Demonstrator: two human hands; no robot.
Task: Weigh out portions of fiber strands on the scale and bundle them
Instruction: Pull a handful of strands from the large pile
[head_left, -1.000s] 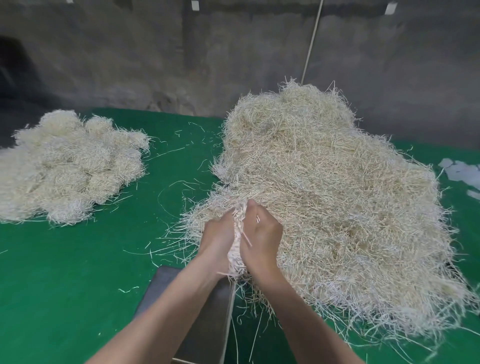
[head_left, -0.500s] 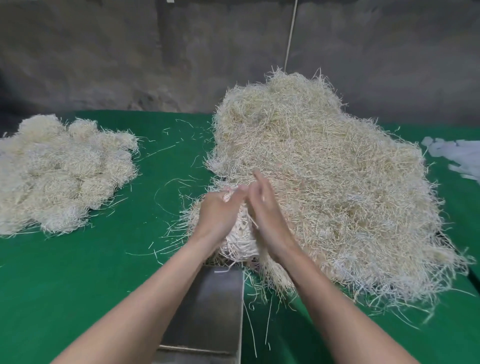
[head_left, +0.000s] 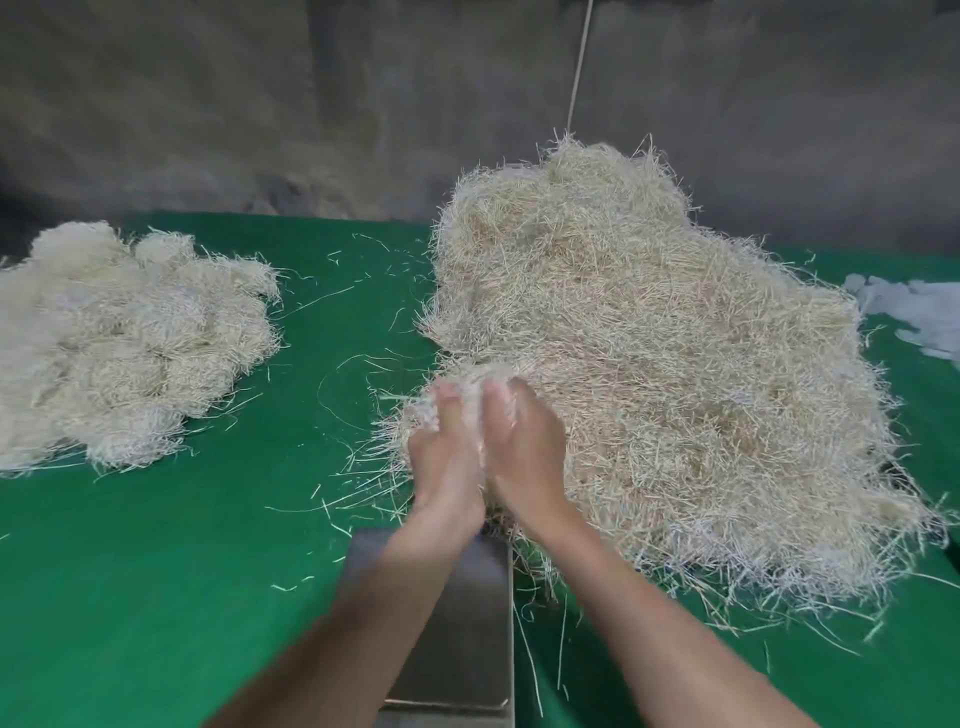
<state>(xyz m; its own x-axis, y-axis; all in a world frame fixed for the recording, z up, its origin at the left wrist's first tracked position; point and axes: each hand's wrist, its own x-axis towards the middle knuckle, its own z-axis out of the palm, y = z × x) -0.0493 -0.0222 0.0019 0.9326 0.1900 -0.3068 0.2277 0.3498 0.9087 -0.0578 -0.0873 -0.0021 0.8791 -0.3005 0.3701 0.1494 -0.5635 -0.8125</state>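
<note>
- I see the left hand (head_left: 447, 457) and right hand (head_left: 527, 447) pressing a clump (head_left: 470, 382) of strands between them at the big pile (head_left: 675, 364)'s near-left edge; fingers blurred
- metal scale plate (head_left: 462, 623) under both wrists on the green table (head_left: 156, 571); smaller heap (head_left: 130, 338) well apart, left

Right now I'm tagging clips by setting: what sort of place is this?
Likely a small workshop for hand-packing fiber: a big loose heap and a pile of bundles on a green table, with a metal scale at the near edge.
</note>
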